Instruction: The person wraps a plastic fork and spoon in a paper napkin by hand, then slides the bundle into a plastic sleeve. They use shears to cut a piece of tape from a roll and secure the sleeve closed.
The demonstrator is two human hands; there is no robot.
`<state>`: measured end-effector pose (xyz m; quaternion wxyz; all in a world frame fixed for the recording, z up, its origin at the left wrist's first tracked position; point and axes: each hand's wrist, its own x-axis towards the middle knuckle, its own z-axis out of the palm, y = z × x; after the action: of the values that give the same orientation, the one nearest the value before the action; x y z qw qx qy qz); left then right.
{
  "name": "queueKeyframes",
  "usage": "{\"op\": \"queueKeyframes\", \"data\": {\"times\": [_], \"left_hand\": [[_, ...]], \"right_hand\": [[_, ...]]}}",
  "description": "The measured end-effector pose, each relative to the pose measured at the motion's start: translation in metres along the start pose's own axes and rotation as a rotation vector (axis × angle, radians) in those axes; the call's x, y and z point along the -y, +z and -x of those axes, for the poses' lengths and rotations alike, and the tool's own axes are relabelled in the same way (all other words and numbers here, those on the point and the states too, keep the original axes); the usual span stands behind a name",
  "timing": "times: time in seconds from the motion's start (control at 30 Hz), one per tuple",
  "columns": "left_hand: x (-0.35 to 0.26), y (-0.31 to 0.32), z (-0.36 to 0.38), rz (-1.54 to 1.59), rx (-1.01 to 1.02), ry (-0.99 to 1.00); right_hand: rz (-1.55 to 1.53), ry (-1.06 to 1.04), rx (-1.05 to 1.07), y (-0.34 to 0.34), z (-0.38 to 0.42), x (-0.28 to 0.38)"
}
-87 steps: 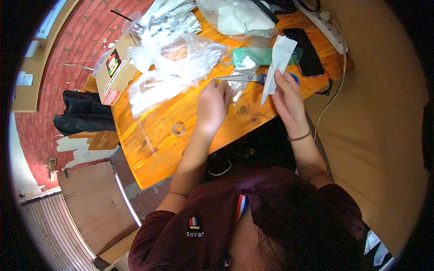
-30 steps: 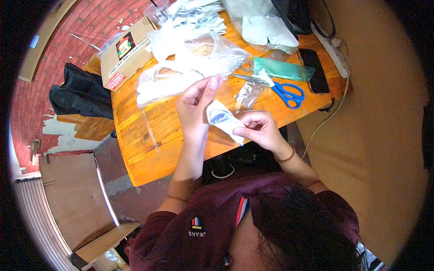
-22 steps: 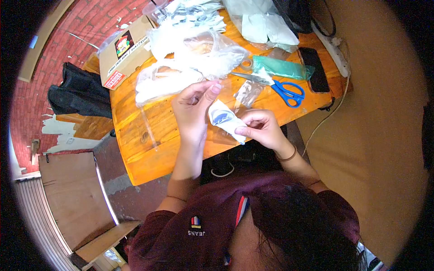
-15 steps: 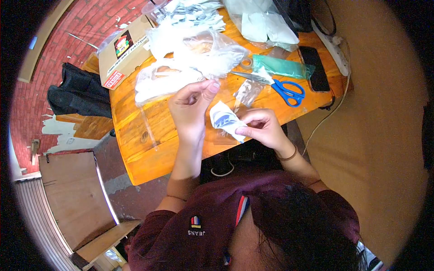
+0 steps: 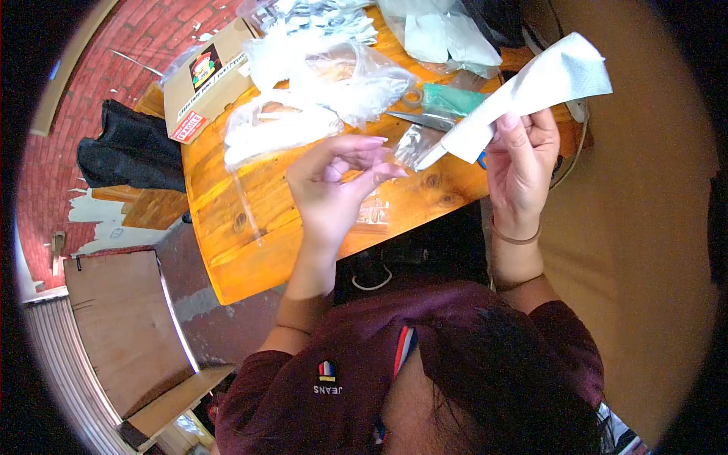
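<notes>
The right hand (image 5: 523,152) is grasping a rolled white paper (image 5: 538,87), thumb on the near side, and is holding it above the right part of the wooden table (image 5: 227,262), its narrow end pointing left and near, its wide end flaring to the far right. The left hand (image 5: 341,178) is hovering to the left, loosely curled and apart from the paper, a gap showing between thumb and fingertips, with nothing visibly sitting there. Handling this well is probably calling for a light pinch, since thin paper is likely creasing under pressure, and for the left fingers to be steadying the narrow end so the roll is not loosening. Just beyond that end, scissors (image 5: 421,120) are lying with blades toward the left, so a low sweep could be catching them. A clear wrapper (image 5: 415,144), a green plastic packet (image 5: 453,98) and a tape roll (image 5: 412,96) are crowding that area, while white plastic bags (image 5: 326,83) and a cardboard box (image 5: 208,80) are filling the far left.
</notes>
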<state>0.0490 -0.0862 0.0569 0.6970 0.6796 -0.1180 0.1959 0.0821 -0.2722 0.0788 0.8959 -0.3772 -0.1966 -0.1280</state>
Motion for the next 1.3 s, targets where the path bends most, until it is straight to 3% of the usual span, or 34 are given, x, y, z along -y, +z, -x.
{"op": "queueKeyframes", "data": {"times": [0.53, 0.83, 0.93, 1.13, 1.3], "left_hand": [[-0.001, -0.001, 0.004, -0.074, 0.123, 0.145], [-0.002, -0.003, 0.003, -0.143, 0.154, 0.128], [0.004, -0.002, 0.008, 0.001, 0.12, -0.004], [-0.006, -0.003, 0.002, -0.108, 0.317, -0.256], [-0.011, -0.002, 0.003, 0.027, 0.313, -0.326]], "right_hand": [[0.15, -0.008, -0.012, 0.014, -0.005, 0.0], [0.277, -0.011, -0.069, 0.019, -0.005, -0.003], [0.358, 0.017, 0.02, 0.013, -0.006, -0.001], [0.374, 0.089, 0.21, 0.011, -0.007, 0.0], [0.351, 0.051, 0.309, 0.006, -0.01, -0.001]]}}
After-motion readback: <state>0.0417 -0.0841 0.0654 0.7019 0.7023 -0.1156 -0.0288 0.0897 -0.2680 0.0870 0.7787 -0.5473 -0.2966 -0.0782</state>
